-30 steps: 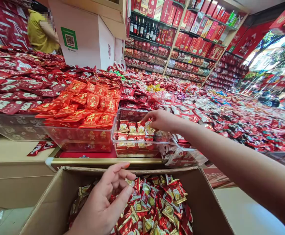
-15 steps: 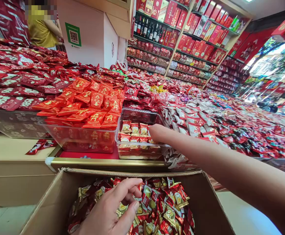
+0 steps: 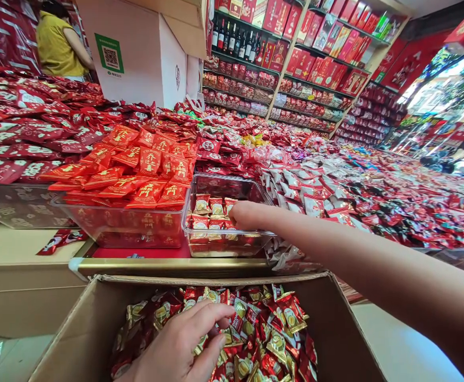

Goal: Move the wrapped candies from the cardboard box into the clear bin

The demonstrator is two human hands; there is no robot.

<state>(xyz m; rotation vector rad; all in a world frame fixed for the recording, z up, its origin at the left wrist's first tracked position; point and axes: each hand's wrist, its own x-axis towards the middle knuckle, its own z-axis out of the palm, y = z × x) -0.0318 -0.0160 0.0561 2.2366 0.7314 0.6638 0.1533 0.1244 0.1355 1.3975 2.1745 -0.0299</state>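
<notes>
My right hand [image 3: 248, 215] reaches into a clear plastic bin [image 3: 228, 249]. Small red-and-cream wrapped candies [image 3: 216, 207] stand there in neat rows. Its back faces me, so the fingers and anything in them are hidden. Over an open cardboard box [image 3: 62, 334] hovers my left hand [image 3: 188, 337], its fingers bent and its thumb apart, with no candy visible between them. Loose red-and-gold wrapped candies [image 3: 277, 345] with a yellow fruit picture lie heaped in the box, just under that hand.
Left of the bin, another clear bin [image 3: 124, 228] overflows with bright red packets [image 3: 150, 162]. White-and-red packets [image 3: 291, 185] pile up on the right. A gold counter edge [image 3: 176, 265] runs behind the box. A person in a yellow top [image 3: 57, 45] stands far left.
My right hand has shifted slightly left within the clear bin, over the candy rows. My left hand has lowered a little, its fingers still bent above the box. The view has shifted slightly.
</notes>
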